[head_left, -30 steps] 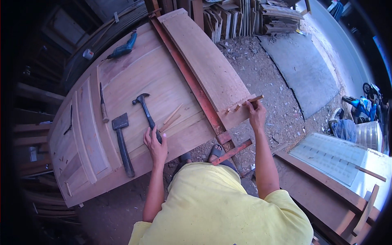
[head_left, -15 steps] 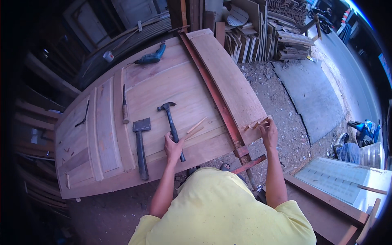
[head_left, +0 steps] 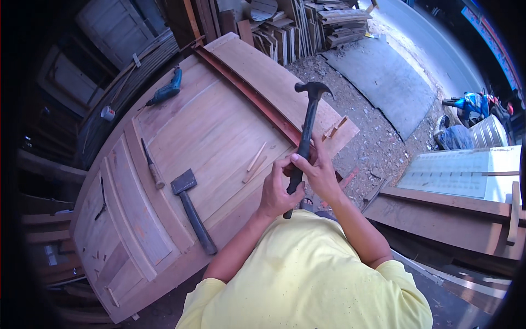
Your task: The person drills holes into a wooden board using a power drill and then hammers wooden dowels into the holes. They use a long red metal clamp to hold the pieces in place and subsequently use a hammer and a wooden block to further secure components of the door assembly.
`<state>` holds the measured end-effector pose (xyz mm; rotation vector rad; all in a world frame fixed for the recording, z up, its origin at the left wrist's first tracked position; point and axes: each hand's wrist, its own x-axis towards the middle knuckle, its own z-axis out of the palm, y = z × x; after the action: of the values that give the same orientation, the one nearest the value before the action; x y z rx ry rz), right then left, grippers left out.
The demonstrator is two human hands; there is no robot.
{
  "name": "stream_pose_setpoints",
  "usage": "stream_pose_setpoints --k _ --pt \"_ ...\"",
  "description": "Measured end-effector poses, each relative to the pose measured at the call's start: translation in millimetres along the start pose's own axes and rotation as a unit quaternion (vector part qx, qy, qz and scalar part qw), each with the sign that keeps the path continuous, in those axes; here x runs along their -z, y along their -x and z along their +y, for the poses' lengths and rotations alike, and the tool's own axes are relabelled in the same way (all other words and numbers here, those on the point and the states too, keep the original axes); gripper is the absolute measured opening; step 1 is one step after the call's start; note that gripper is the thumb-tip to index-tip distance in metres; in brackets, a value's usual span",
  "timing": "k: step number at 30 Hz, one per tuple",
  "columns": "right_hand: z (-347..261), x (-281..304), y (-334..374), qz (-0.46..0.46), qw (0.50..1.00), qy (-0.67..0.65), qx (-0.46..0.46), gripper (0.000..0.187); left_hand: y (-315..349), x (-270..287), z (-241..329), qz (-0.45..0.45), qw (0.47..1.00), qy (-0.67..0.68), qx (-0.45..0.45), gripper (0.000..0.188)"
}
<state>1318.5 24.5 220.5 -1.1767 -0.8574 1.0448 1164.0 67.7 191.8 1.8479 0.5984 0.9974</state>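
Observation:
A black claw hammer (head_left: 308, 122) is raised over the near right edge of a panelled wooden door (head_left: 213, 131), its head pointing away from me. My left hand (head_left: 278, 189) is closed around the lower handle. Just above it, my right hand (head_left: 320, 172) is also closed on the handle, its thumb close to the left fingers. Small wooden pegs (head_left: 334, 130) stick up at the near end of the right-hand plank (head_left: 263, 68). Loose wood strips (head_left: 256, 157) lie on the door left of my hands. A dark block-headed mallet (head_left: 193, 211) rests nearer the left forearm.
A red metal clamp bar (head_left: 246, 90) runs along the door. A chisel (head_left: 152, 164), a teal power drill (head_left: 167, 90) and a dark thin tool (head_left: 102, 199) lie on it. Stacked boards (head_left: 337, 22) stand behind. A glass-paned frame (head_left: 449, 170) is at the right.
The hammer has come up off the door, moving right. My right hand has left the pegs at the plank's end and joined the left on the handle. The view has turned rightward.

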Motion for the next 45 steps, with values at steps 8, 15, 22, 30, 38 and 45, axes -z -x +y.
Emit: stream_pose_setpoints --k 8,15,22,30,38,45 --pt "-39.5 76.7 99.5 0.218 0.918 0.329 -0.028 0.070 15.9 -50.2 -37.9 -0.132 0.990 0.032 0.023 0.054" --pt "-69.2 124.3 93.2 0.269 0.873 0.399 0.082 0.068 48.6 -95.0 -85.8 -0.078 0.969 -0.227 0.057 0.070" --pt "-22.1 210.8 35.0 0.093 0.847 0.521 0.051 0.070 55.7 -129.4 -105.9 0.075 0.939 -0.317 0.107 0.067" --pt "-87.1 271.6 16.6 0.053 0.899 0.404 0.162 0.067 52.6 -148.0 -113.0 0.206 0.861 -0.429 0.178 0.064" --pt "-29.7 355.9 -37.3 -0.096 0.840 0.533 0.039 0.064 34.4 -173.0 -127.9 0.232 0.770 -0.560 0.199 0.061" --pt "-89.4 353.7 -47.3 -0.016 0.909 0.335 0.247 0.065 29.0 -174.9 -128.2 0.242 0.761 -0.558 0.225 0.061"
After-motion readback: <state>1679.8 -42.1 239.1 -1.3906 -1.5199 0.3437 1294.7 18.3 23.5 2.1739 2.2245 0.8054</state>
